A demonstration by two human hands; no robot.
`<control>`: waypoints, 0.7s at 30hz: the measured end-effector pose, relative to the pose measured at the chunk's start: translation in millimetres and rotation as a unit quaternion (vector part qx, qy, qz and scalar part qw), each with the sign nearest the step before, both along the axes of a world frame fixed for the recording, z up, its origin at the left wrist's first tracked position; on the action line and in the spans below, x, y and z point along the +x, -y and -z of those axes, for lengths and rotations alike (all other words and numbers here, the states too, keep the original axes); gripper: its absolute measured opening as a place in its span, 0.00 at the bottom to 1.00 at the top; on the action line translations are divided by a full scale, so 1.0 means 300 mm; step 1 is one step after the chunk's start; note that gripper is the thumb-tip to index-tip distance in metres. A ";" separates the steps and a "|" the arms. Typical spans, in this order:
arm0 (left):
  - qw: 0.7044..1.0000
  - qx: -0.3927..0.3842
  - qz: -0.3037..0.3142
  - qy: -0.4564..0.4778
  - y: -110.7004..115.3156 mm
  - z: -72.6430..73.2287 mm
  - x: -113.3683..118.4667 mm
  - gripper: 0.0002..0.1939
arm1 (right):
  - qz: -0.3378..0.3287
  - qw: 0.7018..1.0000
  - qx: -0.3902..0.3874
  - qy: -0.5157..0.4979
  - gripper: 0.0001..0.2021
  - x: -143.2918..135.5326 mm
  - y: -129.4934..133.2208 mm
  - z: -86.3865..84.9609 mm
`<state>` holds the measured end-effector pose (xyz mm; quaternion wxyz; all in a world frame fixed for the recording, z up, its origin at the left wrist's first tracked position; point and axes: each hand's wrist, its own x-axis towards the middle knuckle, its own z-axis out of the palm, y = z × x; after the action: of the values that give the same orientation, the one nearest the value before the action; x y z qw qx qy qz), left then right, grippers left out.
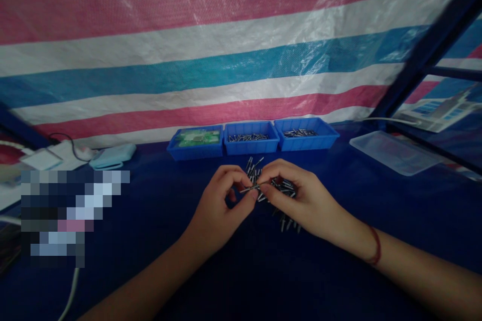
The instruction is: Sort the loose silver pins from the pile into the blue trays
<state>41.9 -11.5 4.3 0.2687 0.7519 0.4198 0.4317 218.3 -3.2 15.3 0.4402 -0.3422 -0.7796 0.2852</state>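
Over the dark blue table, my left hand point(226, 195) and my right hand point(297, 190) meet at the fingertips. Between them is a thin metal pin point(248, 189), lying roughly level and pinched by both hands. A loose pile of similar metal pins point(284, 188) lies under and behind my right hand, which partly hides it. Some pins stick out past the hand, toward the trays and toward me. A red cord circles my right wrist.
Three blue trays stand behind my hands: the left tray point(196, 151) holds green-and-clear packets, the middle point(251, 147) and right point(309, 142) hold metal pins. A clear plastic lid point(395, 153) lies right. A light blue case point(113, 155) and cables are left. Striped sheeting hangs behind.
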 end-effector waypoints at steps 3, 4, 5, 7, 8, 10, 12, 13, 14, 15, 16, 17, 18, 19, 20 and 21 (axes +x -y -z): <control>0.998 0.056 -0.018 -0.013 0.004 -0.009 -0.003 0.03 | -0.015 1.000 -0.005 0.009 0.04 -0.001 -0.003 0.004; 0.997 0.073 -0.021 -0.018 0.006 -0.013 -0.003 0.03 | -0.021 1.000 -0.005 0.011 0.03 -0.002 -0.003 0.006; 0.996 0.086 -0.024 -0.022 0.008 -0.016 -0.004 0.03 | -0.029 0.999 -0.006 0.014 0.03 -0.005 -0.003 0.008; 0.994 0.101 -0.027 -0.027 0.010 -0.017 -0.005 0.02 | -0.045 0.999 -0.009 0.021 0.04 -0.009 -0.003 0.010; 0.994 0.100 -0.027 -0.029 0.010 -0.015 -0.005 0.02 | -0.051 0.998 -0.009 0.026 0.04 -0.009 -0.005 0.010; 0.996 0.082 -0.027 -0.026 0.008 -0.005 -0.006 0.06 | -0.040 0.999 0.002 0.035 0.06 0.001 -0.021 0.005; 0.998 0.054 -0.032 -0.025 0.003 0.009 -0.006 0.14 | 0.026 0.998 0.035 0.044 0.07 0.033 -0.059 -0.003; 0.998 0.041 -0.033 -0.031 0.000 0.015 -0.005 0.16 | 0.082 0.994 0.058 0.051 0.07 0.059 -0.086 -0.008; 0.998 0.031 -0.033 -0.042 -0.004 0.020 -0.005 0.16 | 0.154 0.983 0.083 0.063 0.07 0.090 -0.116 -0.012; 0.998 0.024 -0.030 -0.058 -0.007 0.024 -0.005 0.16 | 0.236 0.963 0.104 0.077 0.07 0.125 -0.149 -0.015; 0.996 0.020 -0.024 -0.079 -0.010 0.027 -0.005 0.14 | 0.306 0.939 0.121 0.105 0.07 0.161 -0.182 -0.016; 0.994 0.018 -0.015 -0.102 -0.014 0.028 -0.005 0.13 | 0.363 0.909 0.143 0.142 0.07 0.196 -0.212 -0.014; 0.992 0.018 -0.007 -0.124 -0.017 0.029 -0.006 0.12 | 0.403 0.881 0.161 0.189 0.08 0.227 -0.238 -0.010; 0.989 0.020 0.000 -0.145 -0.019 0.029 -0.007 0.11 | 0.432 0.854 0.168 0.236 0.10 0.253 -0.258 -0.005; 0.986 0.022 0.006 -0.166 -0.022 0.030 -0.009 0.09 | 0.449 0.832 0.170 0.277 0.11 0.271 -0.271 0.001; 0.982 0.026 0.012 -0.186 -0.024 0.031 -0.011 0.08 | 0.458 0.816 0.171 0.309 0.12 0.281 -0.277 0.007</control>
<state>38.6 -4.2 -5.1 0.1712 0.8306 0.4421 0.2920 302.6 80.0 13.3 0.3070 -0.6488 -0.6645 -0.2080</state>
